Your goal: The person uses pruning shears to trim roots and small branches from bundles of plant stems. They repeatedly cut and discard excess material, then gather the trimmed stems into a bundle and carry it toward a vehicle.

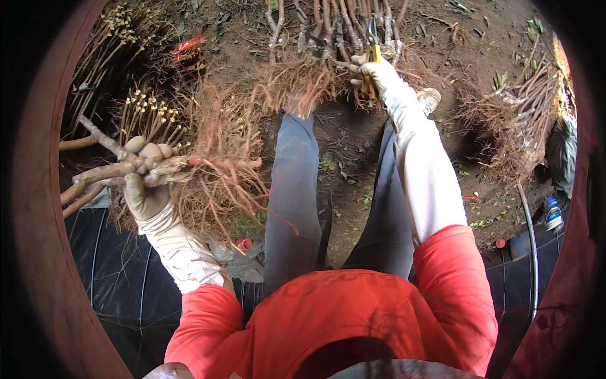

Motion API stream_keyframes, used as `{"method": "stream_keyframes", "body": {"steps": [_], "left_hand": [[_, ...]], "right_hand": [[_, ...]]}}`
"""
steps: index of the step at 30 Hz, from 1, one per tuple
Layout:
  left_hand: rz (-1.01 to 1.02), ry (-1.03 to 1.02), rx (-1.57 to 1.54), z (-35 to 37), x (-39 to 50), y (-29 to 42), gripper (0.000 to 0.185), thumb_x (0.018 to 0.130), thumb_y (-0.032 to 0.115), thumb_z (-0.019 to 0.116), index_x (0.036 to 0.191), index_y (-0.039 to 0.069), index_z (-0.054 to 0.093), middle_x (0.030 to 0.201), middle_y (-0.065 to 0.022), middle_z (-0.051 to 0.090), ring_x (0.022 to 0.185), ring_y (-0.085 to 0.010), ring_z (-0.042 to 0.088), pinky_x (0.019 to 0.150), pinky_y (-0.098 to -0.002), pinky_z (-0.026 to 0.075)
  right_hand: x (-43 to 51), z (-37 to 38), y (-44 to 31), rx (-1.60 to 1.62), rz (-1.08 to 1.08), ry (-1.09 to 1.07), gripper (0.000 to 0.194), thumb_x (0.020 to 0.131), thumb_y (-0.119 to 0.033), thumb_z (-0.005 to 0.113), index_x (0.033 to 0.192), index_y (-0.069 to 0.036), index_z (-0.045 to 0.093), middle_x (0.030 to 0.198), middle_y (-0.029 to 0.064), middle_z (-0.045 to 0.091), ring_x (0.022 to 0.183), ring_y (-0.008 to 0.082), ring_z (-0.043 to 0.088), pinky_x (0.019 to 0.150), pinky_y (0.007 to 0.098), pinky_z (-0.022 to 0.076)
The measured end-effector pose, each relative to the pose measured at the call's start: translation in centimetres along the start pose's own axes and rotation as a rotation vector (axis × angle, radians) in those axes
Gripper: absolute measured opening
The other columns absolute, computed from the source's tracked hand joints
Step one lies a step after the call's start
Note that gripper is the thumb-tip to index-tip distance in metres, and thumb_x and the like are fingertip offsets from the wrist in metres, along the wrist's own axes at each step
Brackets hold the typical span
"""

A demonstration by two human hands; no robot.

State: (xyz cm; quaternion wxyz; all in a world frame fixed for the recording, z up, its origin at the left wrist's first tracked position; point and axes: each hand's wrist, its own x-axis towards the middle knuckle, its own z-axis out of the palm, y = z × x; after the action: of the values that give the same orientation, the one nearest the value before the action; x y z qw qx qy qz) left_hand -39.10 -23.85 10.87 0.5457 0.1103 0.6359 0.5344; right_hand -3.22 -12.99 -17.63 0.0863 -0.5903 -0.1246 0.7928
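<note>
My gloved left hand [150, 199] grips a bare-root woody sapling [106, 173] at the left, its fingers over the thick, forked stem. The sapling's reddish roots [227, 173] spread to the right, toward my left leg. At the top, my gloved right hand [378, 71] is closed around yellow-handled pruning shears [375, 53], with the blades pointing away from me. Beside and beyond that hand, a row of bare-root saplings [350, 28] lies on the soil, with their root mass [303, 83] toward my feet. Whether the blades touch a stem, I cannot tell.
Bundles of cut stems [151, 113] stand at the left, near red plastic tie [190, 43]. Another rooted bundle [525, 111] lies right. A blue-and-white bottle [553, 218] and a thin pole [529, 239] are by the black sheeting [118, 265].
</note>
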Motion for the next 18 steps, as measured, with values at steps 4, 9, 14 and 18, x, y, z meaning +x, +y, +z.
{"method": "stream_keyframes", "body": {"steps": [4, 9, 14, 18], "left_hand": [[-0.058, -0.215, -0.135, 3.2, -0.3, 3.7, 0.067, 0.085, 0.034, 0.063, 0.132, -0.004, 0.035, 0.092, -0.0084, 0.053, 0.093, -0.0265, 0.056, 0.088, -0.0434, 0.047], [-0.355, -0.36, -0.075, 12.2, 0.5, -0.2, 0.07, 0.08, 0.032, 0.069, 0.13, -0.005, 0.039, 0.086, -0.0102, 0.061, 0.085, -0.0261, 0.061, 0.082, -0.0422, 0.049], [-0.449, -0.483, -0.082, 20.4, -0.8, -4.2, 0.062, 0.08, 0.03, 0.068, 0.125, -0.005, 0.045, 0.08, -0.0106, 0.06, 0.077, -0.0225, 0.06, 0.067, -0.0316, 0.047], [-0.517, -0.648, -0.144, 24.2, -2.1, -5.2, 0.067, 0.074, 0.03, 0.069, 0.123, -0.01, 0.045, 0.076, -0.0092, 0.058, 0.067, -0.0217, 0.056, 0.065, -0.0335, 0.046]], "right_hand": [[-7.2, -5.7, -0.9, -0.08, 0.01, 0.042, 0.035, 0.075, -0.002, 0.059, 0.108, -0.004, 0.049, 0.097, 0.0093, 0.057, 0.086, 0.0198, 0.058, 0.063, 0.0316, 0.0501], [-15.6, -7.0, -2.8, -0.731, -0.156, 0.249, 0.037, 0.076, -0.013, 0.065, 0.11, -0.004, 0.051, 0.086, 0.0088, 0.057, 0.082, 0.0206, 0.055, 0.075, 0.0319, 0.0441], [-24.5, -4.5, -6.9, -0.952, -0.609, 0.255, 0.044, 0.072, -0.007, 0.061, 0.114, -0.001, 0.051, 0.102, 0.0203, 0.058, 0.098, 0.0324, 0.058, 0.087, 0.0362, 0.0439], [-27.7, -3.4, -9.6, -0.761, -0.67, 0.172, 0.047, 0.072, -0.006, 0.059, 0.116, 0.001, 0.049, 0.106, 0.0206, 0.057, 0.099, 0.0327, 0.058, 0.087, 0.0324, 0.0449]]}}
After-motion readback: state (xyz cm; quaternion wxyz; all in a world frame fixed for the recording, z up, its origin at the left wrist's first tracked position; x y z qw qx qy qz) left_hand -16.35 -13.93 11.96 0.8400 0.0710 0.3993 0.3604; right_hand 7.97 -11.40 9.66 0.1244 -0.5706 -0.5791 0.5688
